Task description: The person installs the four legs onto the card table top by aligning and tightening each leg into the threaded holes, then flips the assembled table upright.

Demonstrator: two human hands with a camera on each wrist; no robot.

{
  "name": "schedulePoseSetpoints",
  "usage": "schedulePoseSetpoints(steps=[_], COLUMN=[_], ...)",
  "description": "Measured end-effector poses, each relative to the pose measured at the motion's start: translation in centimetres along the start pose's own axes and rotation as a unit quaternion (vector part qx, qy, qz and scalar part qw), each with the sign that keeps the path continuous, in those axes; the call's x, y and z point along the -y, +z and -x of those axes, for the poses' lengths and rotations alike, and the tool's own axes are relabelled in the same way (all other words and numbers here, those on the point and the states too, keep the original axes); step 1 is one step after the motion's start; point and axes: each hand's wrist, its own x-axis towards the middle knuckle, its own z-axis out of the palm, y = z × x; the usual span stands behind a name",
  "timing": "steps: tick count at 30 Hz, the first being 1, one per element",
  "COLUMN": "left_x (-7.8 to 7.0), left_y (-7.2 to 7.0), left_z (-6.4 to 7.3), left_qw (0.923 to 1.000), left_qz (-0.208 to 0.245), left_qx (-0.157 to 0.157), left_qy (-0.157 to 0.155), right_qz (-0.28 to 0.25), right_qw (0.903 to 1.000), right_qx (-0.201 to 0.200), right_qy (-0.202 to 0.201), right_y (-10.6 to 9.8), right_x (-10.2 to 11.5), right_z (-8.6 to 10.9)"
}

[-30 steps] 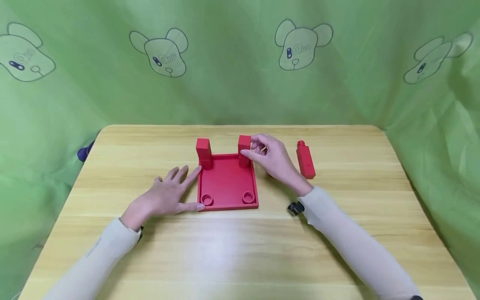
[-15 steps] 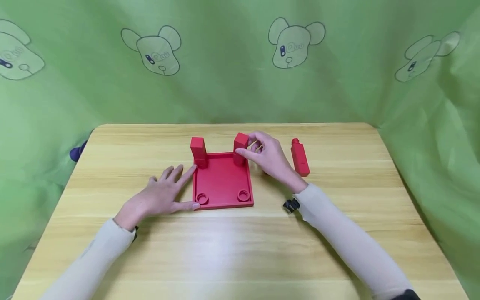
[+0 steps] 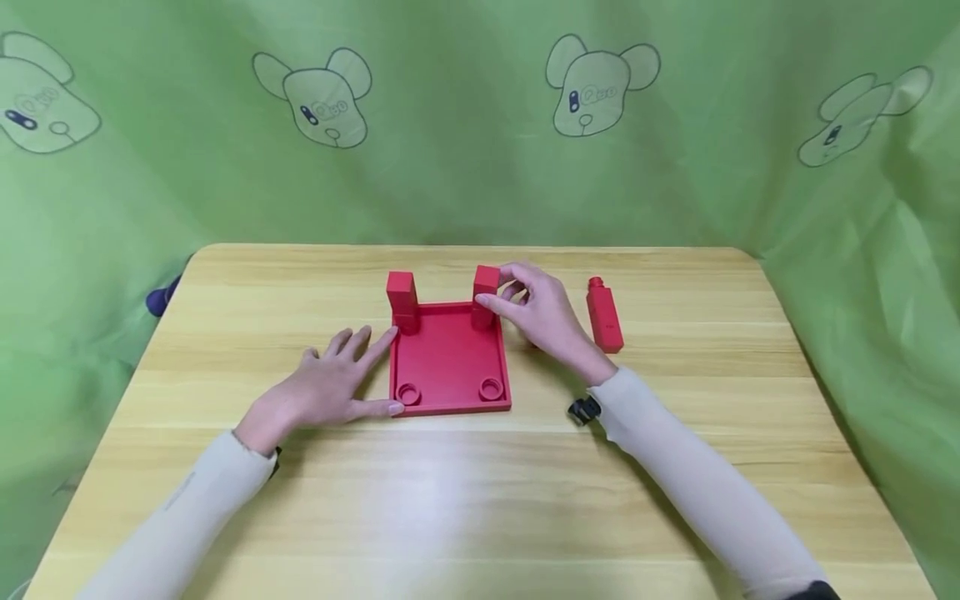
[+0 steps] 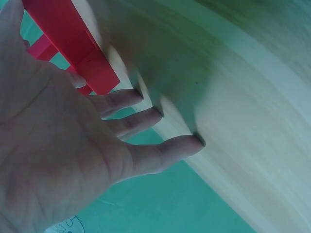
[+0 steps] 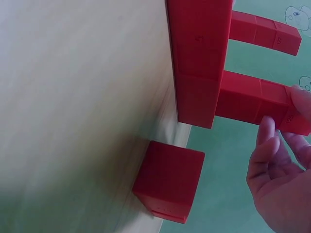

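Observation:
A square red tray (image 3: 450, 358) with a low rim lies on the table, a round threaded socket (image 3: 408, 393) and another socket (image 3: 491, 388) at its near corners. Two red square legs stand upright at the far corners: the left leg (image 3: 401, 293) and the right leg (image 3: 486, 277). My right hand (image 3: 546, 315) pinches the right leg near its top between thumb and fingers. Spread along the tray's left side, my left hand (image 3: 322, 387) touches the rim with thumb and index fingertip; its other fingers rest by the table in the left wrist view.
A loose red leg (image 3: 604, 318) with a threaded end lies on the table to the right of my right hand. Behind the wooden table (image 3: 480, 500) hangs a green curtain (image 3: 465, 167) with printed animal heads. A dark blue object (image 3: 159, 300) shows beyond the table's left edge.
The right leg turned slightly in my right hand's pinch and now faces square again. My left hand stays at the tray's rim. The whole head view shifted a little.

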Motion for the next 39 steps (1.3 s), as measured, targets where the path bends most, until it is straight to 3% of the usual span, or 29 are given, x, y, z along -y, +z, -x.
schedulePoseSetpoints(steps=[15, 20, 32, 39], left_x=[0.2, 0.1, 0.4, 0.3], left_y=[0.1, -0.3, -0.4, -0.2], left_z=[-0.1, -0.1, -0.4, -0.2], left_qw=[1.0000, 1.0000, 0.9999, 0.9999], left_qz=[0.004, 0.004, -0.004, 0.008], left_qx=[0.000, 0.000, 0.011, 0.010], left_qy=[-0.002, -0.003, -0.006, -0.008], right_qz=[-0.023, -0.002, -0.017, -0.046], right_qw=[0.9997, 0.9994, 0.9980, 0.9964], right_qx=[-0.012, -0.033, -0.026, -0.032], right_qy=[0.002, 0.009, 0.055, 0.063], right_y=[0.6, 0.6, 1.0, -0.5], right_x=[-0.3, 0.1, 0.6, 0.4], right_z=[-0.2, -0.3, 0.6, 2.2])
